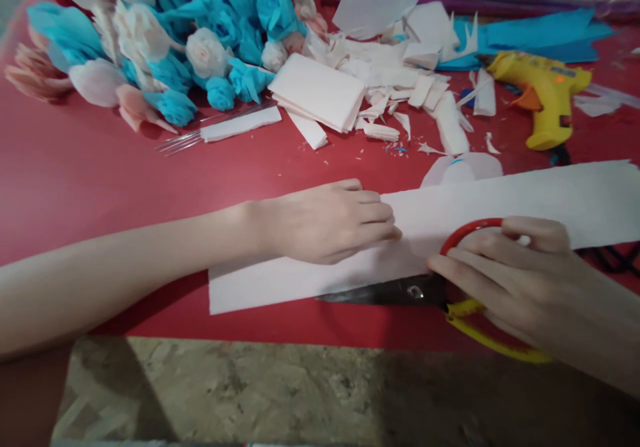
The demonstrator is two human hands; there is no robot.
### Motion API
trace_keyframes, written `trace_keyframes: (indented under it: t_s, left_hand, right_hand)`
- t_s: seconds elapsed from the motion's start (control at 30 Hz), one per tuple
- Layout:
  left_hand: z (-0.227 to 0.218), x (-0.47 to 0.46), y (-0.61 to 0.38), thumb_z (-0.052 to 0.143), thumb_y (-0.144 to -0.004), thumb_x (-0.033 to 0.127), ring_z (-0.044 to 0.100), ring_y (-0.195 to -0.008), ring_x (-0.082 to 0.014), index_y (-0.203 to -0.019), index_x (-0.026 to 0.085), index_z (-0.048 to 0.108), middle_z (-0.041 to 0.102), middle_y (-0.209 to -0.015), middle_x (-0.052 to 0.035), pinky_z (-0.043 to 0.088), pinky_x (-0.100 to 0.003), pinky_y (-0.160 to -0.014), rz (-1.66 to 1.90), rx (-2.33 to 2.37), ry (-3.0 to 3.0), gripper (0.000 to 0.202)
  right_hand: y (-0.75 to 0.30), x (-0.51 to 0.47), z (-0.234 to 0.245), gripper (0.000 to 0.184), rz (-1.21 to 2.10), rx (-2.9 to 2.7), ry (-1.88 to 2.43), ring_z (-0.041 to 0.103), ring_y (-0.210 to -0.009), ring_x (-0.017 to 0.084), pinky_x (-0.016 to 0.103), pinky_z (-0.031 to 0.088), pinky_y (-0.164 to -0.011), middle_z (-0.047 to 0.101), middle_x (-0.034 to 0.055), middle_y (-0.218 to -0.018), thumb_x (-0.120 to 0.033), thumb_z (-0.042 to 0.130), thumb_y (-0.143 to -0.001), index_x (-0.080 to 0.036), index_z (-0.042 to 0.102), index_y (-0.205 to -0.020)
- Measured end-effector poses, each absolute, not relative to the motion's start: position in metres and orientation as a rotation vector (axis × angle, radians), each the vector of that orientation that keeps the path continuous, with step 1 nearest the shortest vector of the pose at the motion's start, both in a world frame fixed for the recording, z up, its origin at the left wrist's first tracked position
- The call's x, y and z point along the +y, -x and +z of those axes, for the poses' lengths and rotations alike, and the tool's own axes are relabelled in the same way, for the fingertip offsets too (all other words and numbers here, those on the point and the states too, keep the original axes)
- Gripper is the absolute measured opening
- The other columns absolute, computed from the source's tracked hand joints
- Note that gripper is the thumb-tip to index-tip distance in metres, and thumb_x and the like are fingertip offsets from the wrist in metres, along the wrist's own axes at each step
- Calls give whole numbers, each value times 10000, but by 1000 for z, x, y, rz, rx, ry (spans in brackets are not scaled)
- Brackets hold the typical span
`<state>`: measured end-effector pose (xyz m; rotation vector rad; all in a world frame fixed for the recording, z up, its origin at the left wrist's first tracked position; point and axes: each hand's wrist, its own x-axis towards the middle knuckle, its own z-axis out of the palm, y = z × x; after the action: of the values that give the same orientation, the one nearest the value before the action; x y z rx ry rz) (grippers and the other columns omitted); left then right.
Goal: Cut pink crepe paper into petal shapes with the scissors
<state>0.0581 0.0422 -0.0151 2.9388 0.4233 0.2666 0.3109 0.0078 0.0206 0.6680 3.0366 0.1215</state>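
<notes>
A long strip of pale pink crepe paper (525,200) lies across the red table (100,173) near its front edge. My left hand (330,223) rests on the strip, fingers together and pressed flat on the paper. My right hand (525,280) is wrapped round the red and yellow handles of a pair of scissors (400,292). The closed dark blades point left along the strip's lower edge.
Blue, white and pink paper flowers (165,47) are heaped at the back left, thin wires (200,137) beside them. Folded paper (320,93) and scraps lie mid-back. A yellow glue gun (545,93) stands at the right. Bare board (275,393) shows below the table edge.
</notes>
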Motion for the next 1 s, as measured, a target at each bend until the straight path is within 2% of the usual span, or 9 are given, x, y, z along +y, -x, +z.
trace_keyframes:
  t_s: [0.13,0.27,0.53,0.7,1.0]
  left_hand:
    - [-15,42,-57,306,-931,199,553,-942,-212,-1179,129,503,605,-1085,-99,385,-339,-738,259,420,-2951,325]
    - [-16,42,-58,316,-924,197,549,-961,-208,-1184,141,498,606,-1101,-95,381,-332,-748,245,422,-2958,323]
    - [-16,42,-58,339,-913,199,548,-963,-204,-1182,153,495,605,-1095,-93,371,-319,-734,231,438,-2967,314]
    - [-16,42,-59,315,-926,212,543,-934,-205,-1180,152,502,606,-1054,-89,367,-324,-723,225,435,-2958,321]
    - [-17,42,-59,284,-942,209,545,-923,-197,-1172,138,519,606,-1028,-79,371,-326,-723,268,434,-2927,336]
  right_hand:
    - [-310,3,22,342,374,3027,-617,461,-762,226,408,310,-785,601,79,-790,-34,309,-812,-142,609,-934]
    - [-308,-3,19,352,422,3031,-626,469,-800,257,432,324,-788,608,121,-855,-71,316,-803,-83,580,-1035]
    - [-296,-4,9,271,491,3039,-627,481,-784,241,409,358,-743,602,109,-840,-89,383,-813,-68,554,-1021]
    - [-290,0,10,277,438,3064,-596,498,-792,235,402,353,-737,615,120,-852,-65,339,-822,-72,564,-984]
    - [-289,8,11,226,386,3131,-489,493,-719,186,366,349,-749,612,58,-743,-49,377,-849,-107,586,-913]
